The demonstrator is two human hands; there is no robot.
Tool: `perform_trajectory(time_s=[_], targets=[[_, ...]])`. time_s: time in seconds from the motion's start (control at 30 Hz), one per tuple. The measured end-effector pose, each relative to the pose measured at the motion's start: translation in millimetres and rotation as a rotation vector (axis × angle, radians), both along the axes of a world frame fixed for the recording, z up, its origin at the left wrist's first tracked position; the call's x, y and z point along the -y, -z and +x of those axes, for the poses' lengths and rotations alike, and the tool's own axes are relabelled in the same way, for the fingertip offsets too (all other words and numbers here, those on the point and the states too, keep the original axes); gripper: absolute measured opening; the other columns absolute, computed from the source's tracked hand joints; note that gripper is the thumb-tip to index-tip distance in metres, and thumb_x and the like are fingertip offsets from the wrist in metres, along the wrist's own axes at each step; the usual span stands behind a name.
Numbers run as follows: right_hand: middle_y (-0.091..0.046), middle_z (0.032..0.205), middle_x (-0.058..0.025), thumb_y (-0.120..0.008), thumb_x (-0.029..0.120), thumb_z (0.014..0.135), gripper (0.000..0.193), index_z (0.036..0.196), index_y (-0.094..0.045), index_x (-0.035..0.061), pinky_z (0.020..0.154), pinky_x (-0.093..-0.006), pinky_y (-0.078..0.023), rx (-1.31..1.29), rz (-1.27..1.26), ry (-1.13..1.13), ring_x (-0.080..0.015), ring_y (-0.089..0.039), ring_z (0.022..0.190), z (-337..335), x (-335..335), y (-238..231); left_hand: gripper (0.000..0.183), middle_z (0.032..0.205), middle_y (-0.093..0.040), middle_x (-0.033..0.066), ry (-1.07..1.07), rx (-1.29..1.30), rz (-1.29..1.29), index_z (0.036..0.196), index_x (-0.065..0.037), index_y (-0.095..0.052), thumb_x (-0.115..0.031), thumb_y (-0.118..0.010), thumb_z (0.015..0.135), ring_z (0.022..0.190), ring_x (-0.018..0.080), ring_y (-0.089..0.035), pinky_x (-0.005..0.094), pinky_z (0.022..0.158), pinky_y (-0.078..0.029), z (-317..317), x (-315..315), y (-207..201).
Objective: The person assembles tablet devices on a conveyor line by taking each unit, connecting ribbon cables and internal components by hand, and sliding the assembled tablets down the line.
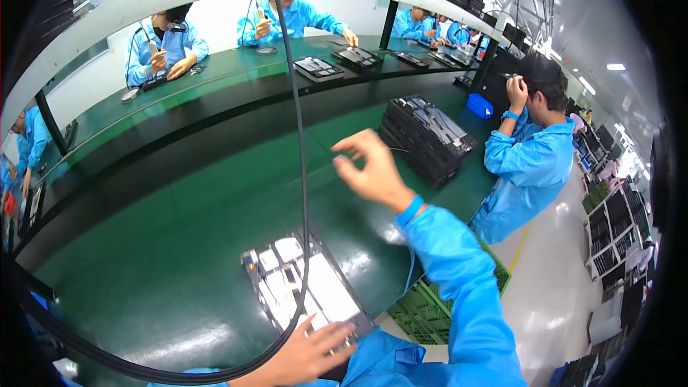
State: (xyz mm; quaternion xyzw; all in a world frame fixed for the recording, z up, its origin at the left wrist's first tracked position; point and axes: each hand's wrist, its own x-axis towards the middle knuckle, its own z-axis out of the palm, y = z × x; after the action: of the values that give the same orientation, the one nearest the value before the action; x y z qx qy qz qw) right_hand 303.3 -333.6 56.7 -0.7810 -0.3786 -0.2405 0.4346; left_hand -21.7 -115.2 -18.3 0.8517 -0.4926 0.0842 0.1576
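A flat black tray (342,271) with white and silver parts set in it lies at a slant on the green bench in front of me. My left hand (309,352) rests at its near edge, fingers spread; nothing shows in its grasp. Raised over the bench, my right hand (373,172) has its thumb and forefinger apart, and I see nothing between them. Beyond that hand, to the right, stands a stack of similar black trays (423,145), its top one holding silver and dark parts. A blue wristband (411,211) with a cord circles my right wrist.
A black cable (299,129) hangs down across the view, over the tray. At right, a co-worker (534,150) stands beside the bench near a blue box (479,106). Green crates (419,314) sit below the bench edge. Several people work along the far bench (222,72).
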Motion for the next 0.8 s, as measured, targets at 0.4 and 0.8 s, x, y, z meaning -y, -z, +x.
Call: perform_trajectory(time_s=[0.4,0.8], targets=[[-0.036,0.175,-0.0262,-0.088,0.083,0.069,0.143,0.176,-0.028,0.0070,0.132,-0.0561,-0.031,-0.947,-0.645,0.311,-0.0472,-0.034,0.161,112.8,298.9,-72.3,0.053,0.156,-0.064,0.0126,-0.861,0.218,-0.155,0.132,-0.018,-0.079,0.002,-0.066,0.084,0.148,0.0384,-0.054,0.0680,0.131,-0.030,207.0,-172.7,14.8],[-0.052,0.158,-0.0286,-0.099,0.059,0.053,0.142,0.170,-0.037,0.0098,0.126,-0.0584,-0.038,-0.384,-0.679,0.758,-0.0517,-0.046,0.147,66.7,236.1,-71.9,0.032,0.137,-0.068,0.0172,-0.925,0.384,-0.322,0.111,-0.005,-0.076,-0.002,-0.068,0.080,0.141,0.0383,-0.056,0.0621,0.132,-0.032,184.7,-159.9,18.9]])
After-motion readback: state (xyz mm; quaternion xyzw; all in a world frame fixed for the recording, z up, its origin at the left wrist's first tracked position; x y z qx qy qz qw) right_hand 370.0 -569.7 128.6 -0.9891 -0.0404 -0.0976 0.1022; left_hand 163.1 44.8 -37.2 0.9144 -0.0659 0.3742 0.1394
